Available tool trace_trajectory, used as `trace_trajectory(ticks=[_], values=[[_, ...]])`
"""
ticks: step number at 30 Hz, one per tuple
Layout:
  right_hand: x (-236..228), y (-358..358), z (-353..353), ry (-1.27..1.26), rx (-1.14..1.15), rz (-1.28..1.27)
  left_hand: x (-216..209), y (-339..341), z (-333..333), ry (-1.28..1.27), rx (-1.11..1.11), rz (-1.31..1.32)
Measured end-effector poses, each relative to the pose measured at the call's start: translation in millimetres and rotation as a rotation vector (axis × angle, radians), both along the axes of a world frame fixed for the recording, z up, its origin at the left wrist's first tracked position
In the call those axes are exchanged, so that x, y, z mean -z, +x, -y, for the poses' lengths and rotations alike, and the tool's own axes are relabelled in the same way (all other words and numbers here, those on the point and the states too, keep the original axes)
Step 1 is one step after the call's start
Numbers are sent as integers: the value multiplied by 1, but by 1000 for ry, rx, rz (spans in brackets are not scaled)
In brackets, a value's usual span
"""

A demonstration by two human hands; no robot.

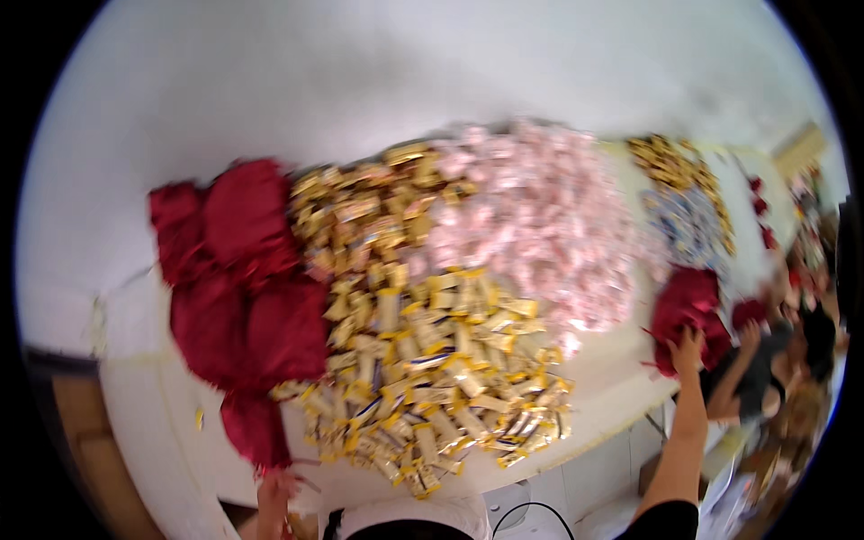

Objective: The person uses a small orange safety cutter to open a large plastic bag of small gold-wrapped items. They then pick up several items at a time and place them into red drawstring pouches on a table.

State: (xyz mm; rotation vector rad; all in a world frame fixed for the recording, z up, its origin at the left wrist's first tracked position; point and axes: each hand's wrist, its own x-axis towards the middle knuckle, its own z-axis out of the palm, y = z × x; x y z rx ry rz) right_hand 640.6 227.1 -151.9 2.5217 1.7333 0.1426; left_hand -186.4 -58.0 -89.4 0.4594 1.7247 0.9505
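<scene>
My right hand (688, 346) reaches out to the table's right side, fingers spread against a heap of dark red cloth pouches (688, 310). My left hand (274, 490) is low at the front edge, just under the lowest pouch of a larger red pouch pile (243, 288). The picture is blurred there, so its grip is unclear. Between my hands lie a heap of yellow-and-white wrapped bars (441, 369), gold-wrapped sweets (360, 216) and pink-wrapped sweets (540, 225).
All of it rests on a white table (594, 369). Farther right are more gold sweets (675, 166) and bluish wrapped sweets (684, 225). Another person (783, 360) stands at the right edge, one hand (749, 335) near the red pouches.
</scene>
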Motion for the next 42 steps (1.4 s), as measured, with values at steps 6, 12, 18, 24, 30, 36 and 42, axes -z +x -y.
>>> trace_trajectory(ticks=[6, 12, 18, 24, 30, 36, 42], values=[[-60, -74, 43, 318, -151, 405, -41, -5, -76, 313, 54, -783], [-54, -266, 147, 430, -399, -225, -56, -1, -125, 134, -80, -1279], [-90, -417, 262, 90, -743, -889, -78, -24, -147, 308, -109, -1534], [-93, -435, 282, 90, -622, -1008, -86, -64, -183, 2, 132, -1525], [-112, -436, 288, 197, -534, -995, -80, -113, -159, 366, 105, -1195], [-118, -495, 290, -29, -402, -1652, -144, -68, -90, 723, 52, -877], [-216, -636, 266, -478, -135, -1929, -161, 32, 46, 755, 326, -626]])
